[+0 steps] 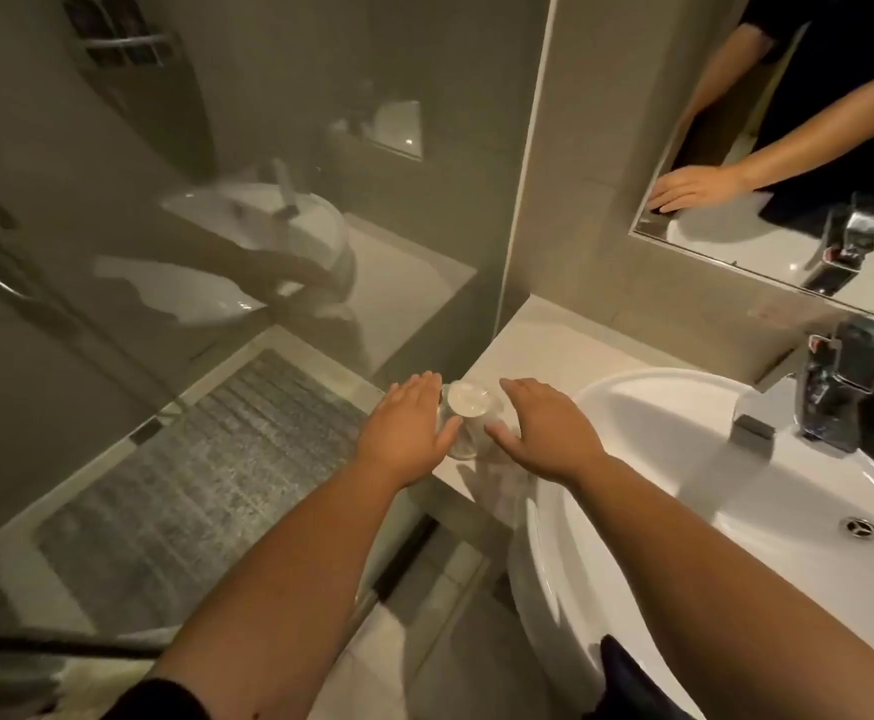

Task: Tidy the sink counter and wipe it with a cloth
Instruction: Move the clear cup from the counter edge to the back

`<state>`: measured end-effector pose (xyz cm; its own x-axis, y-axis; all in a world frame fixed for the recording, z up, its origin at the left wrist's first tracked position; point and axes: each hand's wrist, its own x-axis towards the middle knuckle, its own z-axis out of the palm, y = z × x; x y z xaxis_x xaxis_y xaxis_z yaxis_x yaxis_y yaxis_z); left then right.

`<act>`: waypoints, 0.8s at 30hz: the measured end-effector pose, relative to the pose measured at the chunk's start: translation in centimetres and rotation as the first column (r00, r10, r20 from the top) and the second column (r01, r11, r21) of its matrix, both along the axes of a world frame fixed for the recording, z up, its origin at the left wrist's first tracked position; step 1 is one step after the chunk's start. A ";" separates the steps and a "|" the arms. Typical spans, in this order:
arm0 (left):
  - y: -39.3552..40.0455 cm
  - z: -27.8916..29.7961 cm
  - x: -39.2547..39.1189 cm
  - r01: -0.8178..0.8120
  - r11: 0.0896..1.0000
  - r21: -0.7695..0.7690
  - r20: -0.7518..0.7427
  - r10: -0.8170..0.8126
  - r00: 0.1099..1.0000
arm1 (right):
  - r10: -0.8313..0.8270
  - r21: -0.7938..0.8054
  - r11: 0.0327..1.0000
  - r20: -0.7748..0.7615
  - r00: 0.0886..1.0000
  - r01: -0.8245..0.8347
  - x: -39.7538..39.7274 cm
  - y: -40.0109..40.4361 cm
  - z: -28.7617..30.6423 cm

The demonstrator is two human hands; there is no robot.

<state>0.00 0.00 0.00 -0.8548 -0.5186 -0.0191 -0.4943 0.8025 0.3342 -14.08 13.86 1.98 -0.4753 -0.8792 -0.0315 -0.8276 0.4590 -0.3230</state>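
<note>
A clear drinking glass [468, 415] stands on the left end of the pale sink counter [533, 345], close to its front corner. My left hand [406, 426] is at the glass's left side with fingers straight and the thumb touching the glass. My right hand [544, 426] is spread flat just right of the glass, thumb pointing toward it. Neither hand is closed around the glass. No cloth is clearly visible; a dark item [627, 672] hangs at the basin's front edge.
A white basin [684, 459] fills the right side, with a chrome tap [824, 392] behind it. A mirror [788, 148] hangs above on the tiled wall. A glass shower screen [217, 252] stands directly left of the counter, and the shower floor lies below.
</note>
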 end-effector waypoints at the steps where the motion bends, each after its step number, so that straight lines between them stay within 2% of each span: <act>1: -0.4 -0.5 -0.4 0.003 1.000 0.020 -0.016 -0.002 1.000 | 0.010 -0.011 1.000 0.020 1.000 -0.010 -0.4 -0.5 -0.6; 5: -1.6 -2.5 -1.9 0.044 0.991 0.124 -0.029 -0.041 0.999 | 0.015 0.037 0.999 0.094 0.995 -0.019 -1.4 -1.9 -2.3; 8: -1.8 -3.2 -2.4 0.029 0.972 0.232 -0.048 -0.018 0.999 | -0.001 0.015 1.000 0.141 0.990 -0.001 -1.8 -2.4 -3.0; 11: -1.9 -3.1 -2.7 0.034 0.962 0.272 -0.075 -0.014 0.997 | -0.026 -0.008 1.000 0.171 0.985 0.028 -2.2 -2.7 -3.0; 14: -2.0 -1.6 -3.1 0.059 0.964 0.260 -0.118 -0.028 0.993 | -0.045 -0.066 0.996 0.190 0.981 0.059 -2.2 -2.6 -1.6; 19: -1.2 3.9 -4.5 0.127 0.973 0.191 -0.145 -0.101 0.984 | -0.068 -0.165 0.982 0.133 0.989 0.090 -2.5 -0.7 3.7; 24: 4.1 8.8 -5.7 0.260 0.954 0.152 -0.214 -0.225 0.951 | -0.222 -0.204 0.951 0.077 0.972 0.233 -1.6 5.8 8.9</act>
